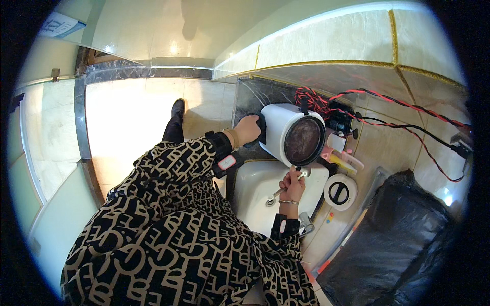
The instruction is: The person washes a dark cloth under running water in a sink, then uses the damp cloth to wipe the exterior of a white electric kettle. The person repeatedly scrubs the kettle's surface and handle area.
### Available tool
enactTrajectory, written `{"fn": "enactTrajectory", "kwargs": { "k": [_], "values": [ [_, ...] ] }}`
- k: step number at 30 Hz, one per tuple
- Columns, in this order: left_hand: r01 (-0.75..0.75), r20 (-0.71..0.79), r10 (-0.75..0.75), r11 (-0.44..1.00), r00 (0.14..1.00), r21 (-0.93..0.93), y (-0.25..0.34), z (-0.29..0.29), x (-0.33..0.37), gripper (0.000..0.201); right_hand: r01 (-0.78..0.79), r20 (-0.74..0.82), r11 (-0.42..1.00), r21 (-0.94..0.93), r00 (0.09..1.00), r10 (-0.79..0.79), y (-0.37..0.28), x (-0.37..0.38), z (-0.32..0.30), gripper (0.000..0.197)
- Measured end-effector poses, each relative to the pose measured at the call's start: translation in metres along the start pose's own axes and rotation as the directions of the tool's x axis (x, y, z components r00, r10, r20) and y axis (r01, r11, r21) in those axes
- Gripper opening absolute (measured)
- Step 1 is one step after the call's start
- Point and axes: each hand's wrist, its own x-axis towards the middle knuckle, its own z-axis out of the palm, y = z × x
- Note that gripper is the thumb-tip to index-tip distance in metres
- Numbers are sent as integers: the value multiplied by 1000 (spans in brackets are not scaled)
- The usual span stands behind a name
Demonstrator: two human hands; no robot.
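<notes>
A white pot [276, 130] with a dark interior lies tilted over the left end of the white sink [250, 178], its mouth facing right. My left hand [247, 130] is closed on the black handle [262, 128] at the pot's left side. Below the mouth, my right hand [292, 186] is closed around a slim metal utensil [278, 194] whose bright end points up by the pot's rim; its exact kind is unclear. To the right of the sink is a round white lid [340, 193] with a black grip.
Red and black twisted cables [380, 97] run along the wall to a coil behind the pot. Pink and yellow bottles [339, 159] stand by the sink, near a tap [306, 223]. A black plastic bag [393, 239] covers something at lower right. Dark stone [250, 99] edges the sink.
</notes>
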Motion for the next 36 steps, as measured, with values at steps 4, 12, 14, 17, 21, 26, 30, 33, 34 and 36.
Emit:
{"fn": "enactTrajectory", "kwargs": {
  "k": [4,12,14,17,21,26,30,33,34,36],
  "values": [
    [233,91,-224,968,970,-93,36,-35,12,40,-2,2,1000,27,1000,2,2,-2,-7,27],
    [-10,84,20,993,996,-115,42,-66,50,44,-8,-25,998,54,1000,9,1,0,0,26],
    [18,73,-9,992,997,-122,49,-66,45,42,0,-21,998,60,1000,1,2,0,-1,26],
    [80,-20,-85,977,996,-196,67,-57,17,42,5,-19,998,55,1000,-4,3,0,1,26],
    [60,-236,-124,964,964,-258,86,-24,-31,48,5,-31,1000,31,1000,-4,0,0,2,27],
    [155,67,-140,918,988,-365,106,5,-91,53,10,-1,1000,0,1000,-10,0,-1,-1,27],
    [246,65,-242,865,968,-437,113,-3,-91,52,5,8,1000,-11,1000,-5,0,1,-5,27],
    [137,-250,-269,886,930,-444,98,-5,-67,50,3,18,1000,5,1000,-3,0,2,-4,26],
    [103,-269,-245,887,931,-451,94,-13,-56,48,9,22,1000,1,1000,-9,1,2,-4,26],
    [101,-279,-255,878,926,-467,96,-14,-50,44,16,22,1000,-15,1000,-16,1,1,-4,27]
  ]
}}
